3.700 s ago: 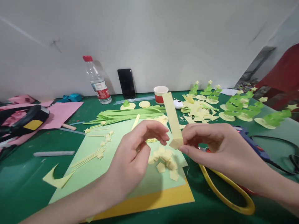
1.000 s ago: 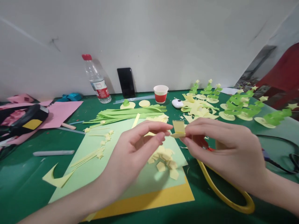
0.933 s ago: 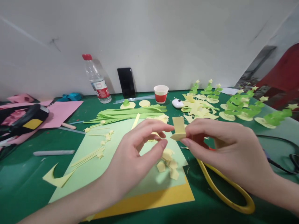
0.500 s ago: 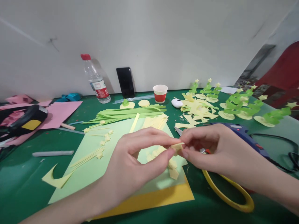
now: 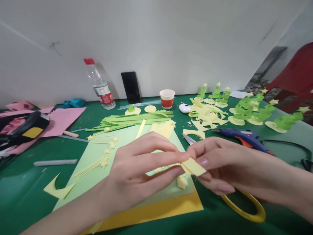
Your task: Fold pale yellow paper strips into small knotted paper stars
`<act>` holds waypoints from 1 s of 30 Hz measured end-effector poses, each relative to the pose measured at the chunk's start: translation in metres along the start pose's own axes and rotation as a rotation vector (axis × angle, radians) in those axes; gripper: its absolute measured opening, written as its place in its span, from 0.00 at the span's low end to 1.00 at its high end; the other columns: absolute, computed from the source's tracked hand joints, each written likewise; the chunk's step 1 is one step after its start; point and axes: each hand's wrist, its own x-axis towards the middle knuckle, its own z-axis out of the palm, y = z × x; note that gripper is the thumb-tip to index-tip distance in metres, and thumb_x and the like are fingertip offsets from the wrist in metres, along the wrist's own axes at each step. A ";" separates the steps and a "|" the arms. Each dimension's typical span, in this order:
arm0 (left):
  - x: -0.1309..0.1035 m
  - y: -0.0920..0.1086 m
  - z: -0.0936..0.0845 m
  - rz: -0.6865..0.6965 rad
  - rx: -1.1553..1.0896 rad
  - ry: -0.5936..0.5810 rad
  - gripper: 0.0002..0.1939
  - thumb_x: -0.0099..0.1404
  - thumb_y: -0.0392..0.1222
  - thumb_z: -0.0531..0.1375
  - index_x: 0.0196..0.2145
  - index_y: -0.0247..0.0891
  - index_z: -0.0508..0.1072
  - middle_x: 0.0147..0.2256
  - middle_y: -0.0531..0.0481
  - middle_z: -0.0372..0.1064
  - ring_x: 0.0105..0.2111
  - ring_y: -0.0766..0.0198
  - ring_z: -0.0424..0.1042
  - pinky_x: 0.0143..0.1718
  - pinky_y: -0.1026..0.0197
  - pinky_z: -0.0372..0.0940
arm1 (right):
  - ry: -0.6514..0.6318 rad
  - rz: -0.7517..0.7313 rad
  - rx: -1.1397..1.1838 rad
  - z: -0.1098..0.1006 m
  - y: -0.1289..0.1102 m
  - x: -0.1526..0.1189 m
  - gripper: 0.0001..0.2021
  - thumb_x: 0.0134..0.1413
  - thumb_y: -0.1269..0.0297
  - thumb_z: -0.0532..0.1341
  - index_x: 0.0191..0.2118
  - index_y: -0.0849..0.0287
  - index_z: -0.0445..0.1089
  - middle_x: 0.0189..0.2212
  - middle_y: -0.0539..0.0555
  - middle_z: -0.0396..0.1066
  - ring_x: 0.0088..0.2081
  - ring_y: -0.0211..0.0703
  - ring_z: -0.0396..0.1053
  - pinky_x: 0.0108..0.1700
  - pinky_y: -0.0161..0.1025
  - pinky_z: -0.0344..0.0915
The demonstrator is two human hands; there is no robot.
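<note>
A pale yellow paper strip (image 5: 195, 167), folded near one end, is pinched between the fingertips of my left hand (image 5: 144, 166). My right hand (image 5: 227, 163) grips the same strip from the other side, its thumb and fingers around the paper's edge. Beneath the hands lies a light green sheet (image 5: 85, 169) over a yellow-orange sheet (image 5: 156, 213). Small folded yellow pieces (image 5: 181, 182) rest under the strip. Tiny stars (image 5: 107, 151) and thin yellow strips (image 5: 90, 165) lie on the green sheet's left side.
Yellow-handled scissors (image 5: 254, 212) and a blue glue gun (image 5: 239, 133) lie right. Behind are a bottle (image 5: 104, 91), phone (image 5: 131, 87), paper cup (image 5: 167, 99), green strips (image 5: 122, 120) and yellow scraps (image 5: 207, 114). Spiral green paper decorations (image 5: 281, 124) stand at the right.
The paper between my hands now shows as a longer flat strip pointing right. My right hand has turned and its lower fingers have extended, uncovering more of the glue gun.
</note>
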 end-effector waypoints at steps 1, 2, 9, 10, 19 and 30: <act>0.000 0.000 -0.001 -0.039 -0.025 -0.005 0.09 0.56 0.27 0.62 0.32 0.39 0.75 0.29 0.50 0.72 0.30 0.66 0.70 0.33 0.65 0.67 | 0.036 -0.016 -0.056 0.000 0.000 0.000 0.11 0.46 0.59 0.62 0.27 0.64 0.70 0.16 0.45 0.57 0.16 0.29 0.53 0.18 0.30 0.50; 0.000 0.001 -0.001 -0.077 -0.052 -0.011 0.09 0.56 0.27 0.63 0.30 0.40 0.76 0.29 0.51 0.72 0.30 0.65 0.70 0.33 0.65 0.67 | 0.070 -0.036 -0.107 0.001 0.001 -0.001 0.12 0.46 0.58 0.61 0.28 0.64 0.71 0.16 0.46 0.57 0.17 0.30 0.54 0.18 0.30 0.52; -0.001 0.003 0.003 -0.263 -0.117 0.065 0.08 0.56 0.28 0.62 0.27 0.41 0.75 0.26 0.56 0.74 0.28 0.68 0.71 0.32 0.67 0.66 | 0.236 -0.193 -0.354 0.001 0.007 0.000 0.11 0.51 0.58 0.59 0.29 0.61 0.71 0.17 0.46 0.59 0.18 0.32 0.57 0.19 0.30 0.55; -0.001 0.004 0.003 -0.307 -0.113 0.077 0.07 0.57 0.30 0.63 0.26 0.41 0.75 0.26 0.56 0.74 0.27 0.68 0.71 0.31 0.67 0.66 | 0.249 -0.207 -0.376 0.001 0.007 0.000 0.10 0.51 0.59 0.59 0.29 0.61 0.71 0.17 0.46 0.59 0.18 0.31 0.57 0.19 0.30 0.55; 0.002 0.005 0.004 -0.560 -0.156 -0.009 0.07 0.58 0.38 0.61 0.24 0.37 0.75 0.25 0.55 0.75 0.25 0.68 0.71 0.27 0.70 0.64 | 0.360 -0.498 -0.529 0.009 0.002 -0.005 0.04 0.49 0.67 0.60 0.25 0.58 0.68 0.22 0.46 0.67 0.23 0.31 0.62 0.23 0.26 0.60; 0.001 -0.004 0.008 -0.651 -0.434 -0.085 0.11 0.62 0.39 0.57 0.23 0.37 0.73 0.23 0.54 0.70 0.25 0.67 0.68 0.30 0.66 0.64 | 0.300 -0.252 -0.413 0.003 -0.006 -0.004 0.08 0.51 0.64 0.58 0.24 0.59 0.67 0.11 0.42 0.52 0.13 0.28 0.47 0.13 0.27 0.42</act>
